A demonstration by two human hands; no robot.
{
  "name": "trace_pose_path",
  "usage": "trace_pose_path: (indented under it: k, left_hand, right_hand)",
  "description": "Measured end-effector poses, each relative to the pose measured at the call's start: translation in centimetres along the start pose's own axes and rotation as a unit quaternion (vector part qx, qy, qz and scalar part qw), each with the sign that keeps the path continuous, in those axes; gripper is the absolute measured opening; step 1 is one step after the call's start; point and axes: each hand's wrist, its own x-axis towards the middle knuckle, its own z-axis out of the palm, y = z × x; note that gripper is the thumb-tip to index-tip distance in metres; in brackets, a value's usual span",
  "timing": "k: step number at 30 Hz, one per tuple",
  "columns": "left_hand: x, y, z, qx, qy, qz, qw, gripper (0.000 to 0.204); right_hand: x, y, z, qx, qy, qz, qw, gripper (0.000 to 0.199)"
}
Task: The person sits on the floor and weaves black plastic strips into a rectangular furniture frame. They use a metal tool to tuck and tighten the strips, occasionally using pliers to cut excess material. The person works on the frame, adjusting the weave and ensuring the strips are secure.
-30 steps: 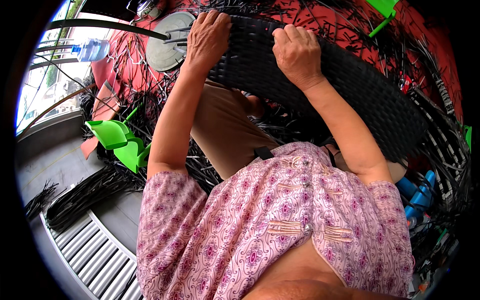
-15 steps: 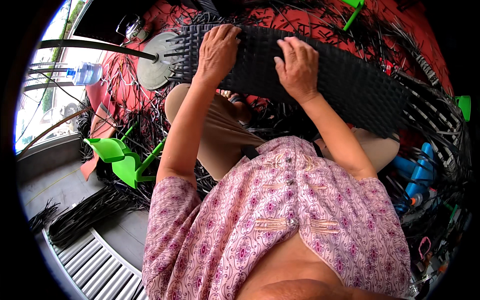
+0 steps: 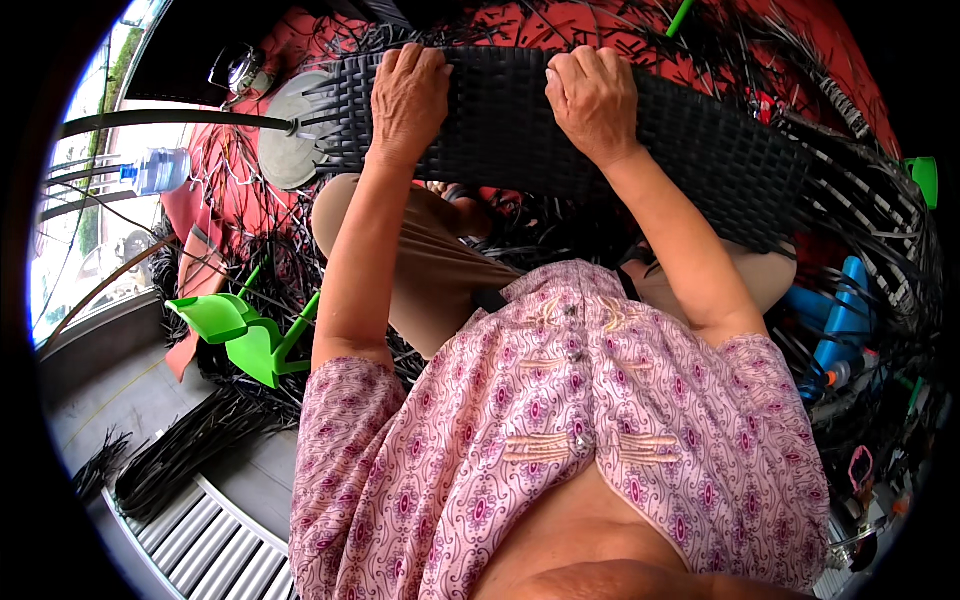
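Pink patterned cloth of the person's top [image 3: 590, 430] fills the near field at six o'clock, and bent knees in tan trousers [image 3: 440, 270] rise just beyond it. Both forearms run up from there toward twelve o'clock and end on a black woven panel [image 3: 700, 150], which lies across the lap above the knees. Its long axis runs from about ten o'clock, high at the person's left, down to about three o'clock at the right, where loose black strips [image 3: 880, 240] fray out of its end. The left hand [image 3: 408, 100] sits near the panel's left end, fingers curled over the far edge and clenched on the weave. The right hand [image 3: 594, 98] rests nearer the middle, knuckles up, its fingers likewise hooked over the far edge and gripping it. So both hands hold the left half; the longer right stretch lies unheld, closest to the right hand. Off at eight o'clock stand green plastic pieces [image 3: 240, 335]. Farther out at ten o'clock lie a round grey disc [image 3: 290, 150] and a clear bottle [image 3: 160, 170]; red cloth [image 3: 560, 20] lies behind the panel.
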Motion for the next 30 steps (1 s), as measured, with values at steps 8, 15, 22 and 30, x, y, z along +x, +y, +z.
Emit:
trace_pose_path:
  k: [8,15,22,30]
  left_hand:
    - [-1.5,-0.3,0.4,-0.012,0.003,0.004,1.0,0.011]
    - [-1.1,2.1,0.3,-0.016,0.012,-0.017,1.0,0.011]
    - [-0.6,8.6,3.5,-0.057,0.057,-0.009,0.997,0.023]
    - [-0.9,8.4,3.9,-0.062,0.054,0.001,0.997,0.017]
  right_hand:
    - [-1.1,-0.4,0.2,0.009,-0.001,-0.005,1.0,0.012]
    - [-1.6,-0.8,-0.2,0.001,-0.011,0.01,1.0,0.01]
    - [-3.9,0.8,-4.2,0.075,-0.017,0.037,0.996,0.031]
    - [-5.4,6.1,-8.1,-0.037,-0.019,0.043,0.998,0.021]
